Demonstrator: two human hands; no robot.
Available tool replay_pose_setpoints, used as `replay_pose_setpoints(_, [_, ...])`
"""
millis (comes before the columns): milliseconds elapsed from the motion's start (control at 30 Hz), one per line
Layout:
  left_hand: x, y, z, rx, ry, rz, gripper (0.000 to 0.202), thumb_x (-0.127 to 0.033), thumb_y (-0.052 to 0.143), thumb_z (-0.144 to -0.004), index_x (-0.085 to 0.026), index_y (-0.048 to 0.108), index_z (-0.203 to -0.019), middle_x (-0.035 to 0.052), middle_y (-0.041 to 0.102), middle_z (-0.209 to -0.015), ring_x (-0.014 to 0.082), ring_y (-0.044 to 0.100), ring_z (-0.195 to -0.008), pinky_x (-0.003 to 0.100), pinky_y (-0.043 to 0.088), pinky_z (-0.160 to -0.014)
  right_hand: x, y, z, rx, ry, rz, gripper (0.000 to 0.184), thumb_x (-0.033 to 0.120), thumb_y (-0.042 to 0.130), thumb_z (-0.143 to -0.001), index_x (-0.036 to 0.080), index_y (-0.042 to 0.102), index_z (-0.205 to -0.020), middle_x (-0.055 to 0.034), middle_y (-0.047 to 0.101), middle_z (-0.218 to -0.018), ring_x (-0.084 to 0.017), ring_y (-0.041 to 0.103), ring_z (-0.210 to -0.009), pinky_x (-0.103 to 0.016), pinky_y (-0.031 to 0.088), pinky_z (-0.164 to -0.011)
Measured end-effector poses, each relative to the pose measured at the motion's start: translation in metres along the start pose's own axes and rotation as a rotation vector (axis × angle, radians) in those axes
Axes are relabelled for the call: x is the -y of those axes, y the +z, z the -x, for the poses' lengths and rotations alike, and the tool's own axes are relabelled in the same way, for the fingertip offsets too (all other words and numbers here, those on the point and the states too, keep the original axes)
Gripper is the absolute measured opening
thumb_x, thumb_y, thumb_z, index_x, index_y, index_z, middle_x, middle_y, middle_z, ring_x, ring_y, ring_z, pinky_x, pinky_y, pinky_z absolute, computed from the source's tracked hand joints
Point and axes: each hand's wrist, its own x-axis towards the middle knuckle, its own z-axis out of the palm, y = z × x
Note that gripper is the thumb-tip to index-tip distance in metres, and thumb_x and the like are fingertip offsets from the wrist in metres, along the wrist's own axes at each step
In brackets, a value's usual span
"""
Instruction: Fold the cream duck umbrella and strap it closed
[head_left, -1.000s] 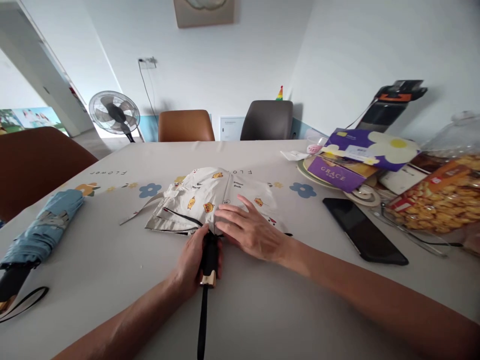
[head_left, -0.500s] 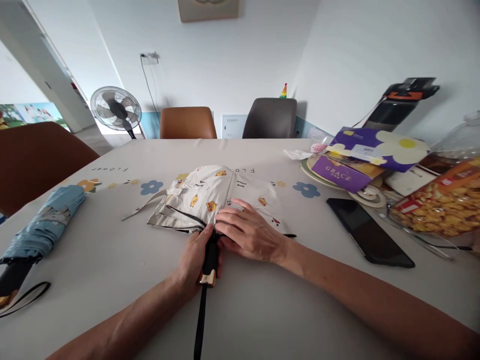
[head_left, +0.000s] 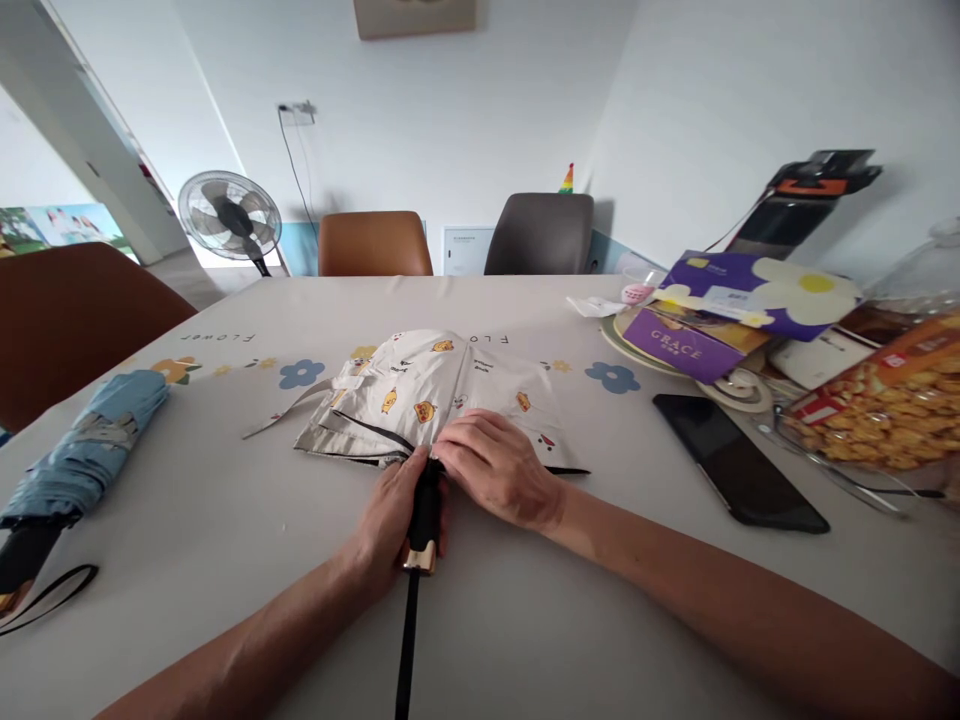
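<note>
A white folding umbrella [head_left: 427, 375] with small yellow duck prints lies loosely collapsed in front of me, its canopy pointing away. Around its black handle [head_left: 426, 510], my left hand [head_left: 392, 508] is closed, with the thumb on top near the canopy. My right hand [head_left: 495, 465] rests at the canopy's lower edge beside the handle top, its fingers drawn together on the fabric; the fingertips are partly hidden. A black wrist strap [head_left: 406, 640] runs from the handle toward me. The umbrella's closing tie [head_left: 289, 407] stretches out to the left.
A furled blue umbrella [head_left: 94, 440] lies at the left on the table [head_left: 247, 560]. To the right are a black phone [head_left: 739, 462], a purple tissue pack [head_left: 750, 290], a snack jar [head_left: 892, 400] and a dark bottle [head_left: 784, 220]. Chairs and a fan [head_left: 231, 218] stand beyond.
My right hand's fingers have drawn back toward the handle and curled closer together. My left hand keeps its hold, and the umbrella has hardly moved.
</note>
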Motion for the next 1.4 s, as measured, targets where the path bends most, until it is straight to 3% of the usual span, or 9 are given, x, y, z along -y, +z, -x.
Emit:
replay_pose_setpoints(467, [0.000, -0.001, 0.000, 0.047, 0.013, -0.027, 0.051, -0.066, 0.056, -0.068, -0.016, 0.052, -0.068, 0.0025, 0.056, -0.047, 0.0127, 0.048, -0.033, 0.021, 0.035, -0.031, 0.007, 0.002, 0.000, -0.066, 0.077, 0.011, 0.011, 0.009, 0.050, -0.085, 0.015, 0.057, -0.081, -0.0075, 0.066, -0.087, -0.018, 0.060, -0.086, -0.031, 0.048, -0.078])
replay_pose_setpoints(767, [-0.002, 0.001, 0.001, 0.015, -0.007, -0.040, 0.046, -0.060, 0.057, -0.071, -0.016, 0.049, -0.063, 0.0020, 0.053, -0.044, 0.0114, 0.046, -0.031, 0.020, 0.034, -0.029, 0.007, 0.008, 0.008, -0.039, 0.085, -0.102, 0.009, 0.013, 0.049, -0.085, 0.014, 0.056, -0.090, -0.0102, 0.065, -0.092, -0.018, 0.060, -0.089, -0.030, 0.050, -0.076])
replay_pose_setpoints(933, [-0.003, 0.001, 0.001, 0.023, -0.040, -0.019, 0.039, -0.054, 0.058, -0.072, -0.016, 0.049, -0.066, -0.0001, 0.052, -0.044, 0.0116, 0.047, -0.031, 0.019, 0.033, -0.028, 0.003, 0.002, 0.006, -0.037, 0.136, -0.174, 0.012, 0.013, 0.047, -0.084, 0.017, 0.053, -0.093, -0.0086, 0.065, -0.095, -0.017, 0.061, -0.092, -0.029, 0.051, -0.077])
replay_pose_setpoints(1033, [-0.003, 0.001, 0.001, 0.007, -0.057, -0.010, 0.038, -0.052, 0.059, -0.072, -0.016, 0.048, -0.067, -0.0008, 0.051, -0.043, 0.0116, 0.047, -0.031, 0.018, 0.032, -0.028, -0.023, -0.014, 0.000, -0.046, 0.356, -0.059, 0.011, 0.018, 0.047, -0.084, 0.017, 0.054, -0.093, -0.0096, 0.066, -0.098, -0.019, 0.061, -0.092, -0.031, 0.050, -0.076])
replay_pose_setpoints(1100, [-0.003, 0.000, 0.001, -0.001, -0.054, -0.002, 0.037, -0.051, 0.059, -0.072, -0.017, 0.047, -0.067, -0.0011, 0.051, -0.042, 0.0113, 0.046, -0.030, 0.018, 0.031, -0.028, -0.050, -0.030, -0.001, -0.040, 0.640, 0.066, 0.014, 0.024, 0.048, -0.083, 0.018, 0.056, -0.093, -0.0099, 0.066, -0.097, -0.021, 0.063, -0.088, -0.033, 0.050, -0.072])
replay_pose_setpoints(1200, [-0.003, 0.000, 0.001, -0.004, -0.053, 0.008, 0.036, -0.050, 0.059, -0.072, -0.017, 0.046, -0.066, -0.0010, 0.050, -0.042, 0.0111, 0.045, -0.030, 0.018, 0.031, -0.029, -0.086, -0.052, 0.005, 0.169, 1.053, 0.148, 0.012, 0.028, 0.052, -0.079, 0.018, 0.057, -0.082, -0.0081, 0.066, -0.084, -0.022, 0.063, -0.074, -0.032, 0.047, -0.061])
replay_pose_setpoints(1300, [-0.002, 0.000, 0.001, -0.005, -0.048, 0.007, 0.036, -0.050, 0.058, -0.073, -0.017, 0.046, -0.066, -0.0008, 0.050, -0.042, 0.0112, 0.045, -0.030, 0.019, 0.031, -0.029, -0.101, -0.061, 0.019, 0.367, 1.348, -0.134, 0.026, 0.039, 0.054, -0.079, 0.018, 0.054, -0.065, -0.0070, 0.063, -0.066, -0.016, 0.058, -0.051, -0.027, 0.041, -0.045])
replay_pose_setpoints(1400, [-0.001, 0.000, 0.001, -0.014, -0.048, 0.010, 0.035, -0.049, 0.057, -0.074, -0.017, 0.046, -0.067, -0.0010, 0.050, -0.042, 0.0117, 0.045, -0.030, 0.019, 0.032, -0.029, -0.096, -0.057, 0.031, 0.426, 1.481, -0.366, 0.038, 0.048, 0.057, -0.076, 0.018, 0.048, -0.054, -0.0038, 0.054, -0.049, -0.013, 0.048, -0.037, -0.025, 0.031, -0.035])
